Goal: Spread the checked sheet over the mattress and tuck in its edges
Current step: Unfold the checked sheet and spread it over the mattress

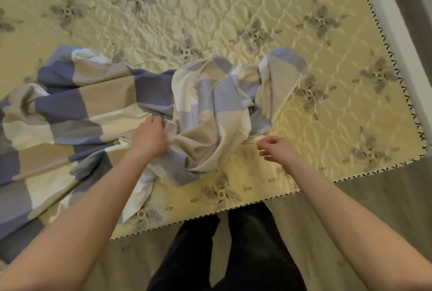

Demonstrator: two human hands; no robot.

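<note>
Blue, beige and white checks mark the one checked sheet (98, 103), which lies crumpled on the near left part of the one quilted, flowered mattress (210, 10), its left portion spilling over the near edge. Of two hands, the left hand (148, 137) clutches a fold mid-heap and the right hand (274, 148) pinches a white hem.

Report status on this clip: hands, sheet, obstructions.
Left hand grips the bunched checked sheet. Right hand pinches its hem. Sheet crumpled, mattress mostly bare, nothing tucked. No obstruction seen.
</note>
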